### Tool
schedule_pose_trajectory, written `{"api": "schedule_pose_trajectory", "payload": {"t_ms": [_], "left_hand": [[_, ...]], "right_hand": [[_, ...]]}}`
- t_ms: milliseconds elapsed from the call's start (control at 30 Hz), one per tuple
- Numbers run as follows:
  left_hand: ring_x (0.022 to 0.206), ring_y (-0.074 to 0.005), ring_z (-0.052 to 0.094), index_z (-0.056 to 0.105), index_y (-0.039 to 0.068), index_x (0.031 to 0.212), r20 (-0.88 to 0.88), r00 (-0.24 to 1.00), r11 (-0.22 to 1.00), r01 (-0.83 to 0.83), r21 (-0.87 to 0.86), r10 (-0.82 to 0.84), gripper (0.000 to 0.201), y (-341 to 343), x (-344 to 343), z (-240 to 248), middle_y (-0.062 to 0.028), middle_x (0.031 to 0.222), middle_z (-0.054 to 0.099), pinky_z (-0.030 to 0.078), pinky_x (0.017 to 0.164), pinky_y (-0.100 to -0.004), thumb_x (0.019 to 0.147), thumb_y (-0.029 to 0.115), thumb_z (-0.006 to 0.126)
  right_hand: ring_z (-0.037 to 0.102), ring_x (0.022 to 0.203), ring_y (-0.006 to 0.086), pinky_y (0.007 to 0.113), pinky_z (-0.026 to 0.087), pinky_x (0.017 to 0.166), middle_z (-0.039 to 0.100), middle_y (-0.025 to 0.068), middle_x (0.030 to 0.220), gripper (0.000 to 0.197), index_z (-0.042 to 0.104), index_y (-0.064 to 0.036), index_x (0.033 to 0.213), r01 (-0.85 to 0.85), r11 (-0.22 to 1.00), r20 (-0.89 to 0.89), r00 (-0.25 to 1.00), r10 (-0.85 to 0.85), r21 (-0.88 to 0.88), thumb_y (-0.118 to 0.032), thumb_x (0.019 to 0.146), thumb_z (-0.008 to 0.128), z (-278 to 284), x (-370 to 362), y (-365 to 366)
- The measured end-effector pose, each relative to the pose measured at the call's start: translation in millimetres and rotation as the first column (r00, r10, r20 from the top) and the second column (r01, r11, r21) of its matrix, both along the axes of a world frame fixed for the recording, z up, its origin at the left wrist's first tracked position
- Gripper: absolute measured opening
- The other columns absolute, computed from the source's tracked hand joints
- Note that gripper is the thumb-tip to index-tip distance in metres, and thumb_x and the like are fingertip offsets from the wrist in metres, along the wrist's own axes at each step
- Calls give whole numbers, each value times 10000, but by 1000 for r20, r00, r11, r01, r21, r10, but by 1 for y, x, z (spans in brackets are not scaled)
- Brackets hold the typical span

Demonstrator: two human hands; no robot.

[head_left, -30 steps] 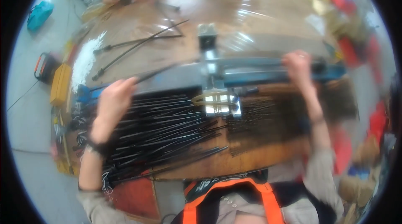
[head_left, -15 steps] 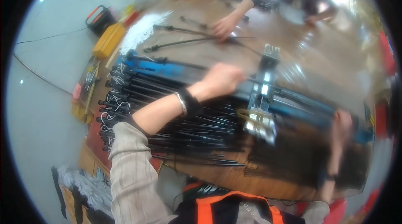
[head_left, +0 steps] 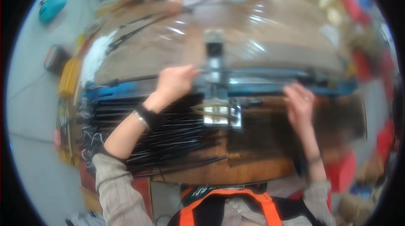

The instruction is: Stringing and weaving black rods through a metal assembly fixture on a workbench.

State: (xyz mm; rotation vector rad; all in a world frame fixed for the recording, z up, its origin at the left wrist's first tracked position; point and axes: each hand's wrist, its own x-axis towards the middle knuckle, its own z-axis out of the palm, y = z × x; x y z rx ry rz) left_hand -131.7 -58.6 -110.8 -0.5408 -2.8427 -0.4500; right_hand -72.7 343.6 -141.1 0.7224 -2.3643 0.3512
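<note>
My left hand is closed round a thin black rod that lies along the blue rail, just left of the metal fixture. Over the right part of the blue rail is my right hand, fingers bent and smeared by motion; whether it holds anything is hidden. Below my left hand lies a stack of black rods with white cords at their left ends. A tan loop rests at the fixture's near end.
Across the wooden table another person's hands work by more dark rods. A yellow box and a tool tray line the left edge. A dark pile lies right of the fixture.
The whole view has swung to the right, shifting the table leftward. My right hand has moved left toward the fixture, above the dark pile. My left hand stays closed near the fixture.
</note>
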Motion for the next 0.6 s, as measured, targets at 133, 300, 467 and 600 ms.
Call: {"api": "schedule_pose_trajectory", "payload": {"t_ms": [133, 300, 467, 600], "left_hand": [[759, -425, 625, 624, 76, 849, 11, 1000, 1000, 21, 10, -21, 227, 9, -5, 5, -188, 756, 644, 487, 638, -503, 967, 257, 555], [745, -418, 629, 614, 73, 852, -2, 1000, 1000, 23, -19, -24, 218, 9, -4, 5, -187, 748, 645, 488, 634, -498, 963, 250, 553], [706, -399, 632, 610, 75, 830, -36, 999, 1000, 16, -21, -17, 183, 10, 0, 4, -167, 723, 646, 493, 626, -483, 947, 211, 571], [735, -404, 620, 601, 72, 840, -77, 996, 998, 46, -47, -49, 176, 9, -2, -4, -173, 733, 632, 484, 646, -483, 951, 204, 570]], "right_hand": [[640, 1006, 288, 428, 408, 896, 713, 95, 974, 306, 683, -41, 1145, -26, 994, 130, 991, 39, -105, -37, 839, 691, -8, 23, -22], [637, 941, 287, 420, 398, 866, 700, 92, 950, 372, 655, -47, 1194, -78, 972, 182, 976, 120, -221, -17, 825, 686, -16, 25, -38], [634, 911, 300, 416, 432, 799, 689, 117, 962, 413, 634, -45, 1228, -131, 965, 168, 971, 171, -226, 5, 821, 674, -12, 17, -59], [638, 905, 290, 398, 468, 760, 684, 131, 940, 380, 637, -41, 1192, -158, 882, 371, 863, 342, -444, -25, 818, 704, -28, 5, -65]]}}
